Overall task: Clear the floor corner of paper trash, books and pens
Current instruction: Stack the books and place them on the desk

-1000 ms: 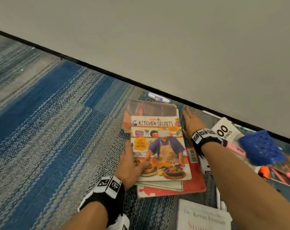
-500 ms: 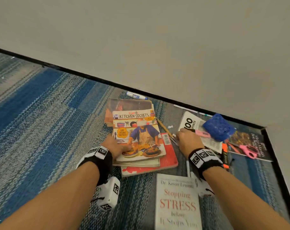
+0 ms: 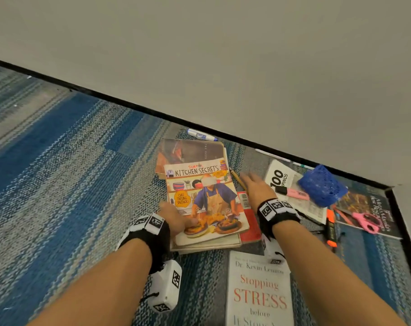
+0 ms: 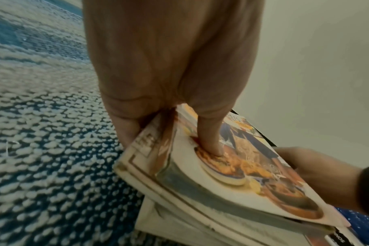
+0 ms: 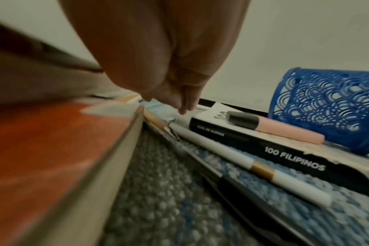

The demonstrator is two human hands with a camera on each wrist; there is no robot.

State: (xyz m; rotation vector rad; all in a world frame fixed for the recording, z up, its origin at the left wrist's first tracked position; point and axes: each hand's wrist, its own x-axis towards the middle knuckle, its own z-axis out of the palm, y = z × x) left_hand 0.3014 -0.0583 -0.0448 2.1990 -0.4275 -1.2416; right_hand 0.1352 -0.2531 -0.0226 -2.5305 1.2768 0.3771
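Blue-and-grey carpet [image 3: 70,184] carries the clutter we are clearing. Our left hand [image 3: 174,217] pinches the near left corner of the Kitchen Secrets cookbook [image 3: 206,203], thumb pressed on its cover and fingers tucked under, atop the stack of books [image 4: 200,208]. Our right hand [image 3: 256,187] hovers with fingers spread and relaxed just right of that stack, above a pencil [image 5: 158,123] and white pen [image 5: 242,161]. Further right lie the 100 Filipinos book [image 5: 284,159] and blue pen holder [image 3: 322,184].
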